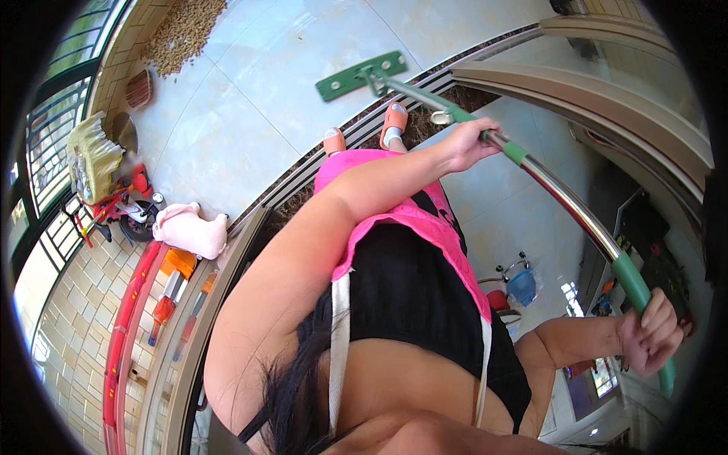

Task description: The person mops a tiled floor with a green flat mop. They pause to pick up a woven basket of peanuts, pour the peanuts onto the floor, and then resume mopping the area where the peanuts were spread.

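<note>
A flat mop with a green head (341, 85) runs across the view on a long metal pole (569, 196) with green joints. Partway along the pole, my left hand (475, 142) is wrapped around it, just above a metal clip (441, 117). Near the pole's upper end, my right hand (654, 335) grips the green handle sleeve (631, 278). The mop head is over the pale tiled floor (256, 85), just beyond the sliding-door track (352, 116). Whether it touches the tiles I cannot tell. No cloth shows on its upper face.
My feet in orange slippers (394, 118) are at the door track. A glass sliding door (597, 74) stands at the right. To the left are a heap of peanuts (185, 34), a woven basket (140, 90), a child's bike (128, 213) and a pink plush toy (193, 229).
</note>
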The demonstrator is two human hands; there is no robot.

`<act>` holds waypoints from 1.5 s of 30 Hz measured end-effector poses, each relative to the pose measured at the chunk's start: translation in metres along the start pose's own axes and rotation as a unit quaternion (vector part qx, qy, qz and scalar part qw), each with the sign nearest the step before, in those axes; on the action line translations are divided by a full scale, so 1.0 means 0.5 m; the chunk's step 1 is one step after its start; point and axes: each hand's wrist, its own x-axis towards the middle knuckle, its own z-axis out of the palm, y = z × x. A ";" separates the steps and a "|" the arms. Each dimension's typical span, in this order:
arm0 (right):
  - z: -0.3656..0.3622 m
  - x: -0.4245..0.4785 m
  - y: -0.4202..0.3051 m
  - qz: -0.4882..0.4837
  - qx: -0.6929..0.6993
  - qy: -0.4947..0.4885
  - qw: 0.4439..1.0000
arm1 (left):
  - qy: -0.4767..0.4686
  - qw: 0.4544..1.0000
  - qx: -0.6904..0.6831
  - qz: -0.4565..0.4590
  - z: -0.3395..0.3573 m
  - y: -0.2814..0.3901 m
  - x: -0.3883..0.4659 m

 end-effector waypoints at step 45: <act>0.503 0.000 0.392 0.097 0.145 -0.490 0.854 | 0.393 0.872 0.014 0.292 -0.474 0.447 -0.393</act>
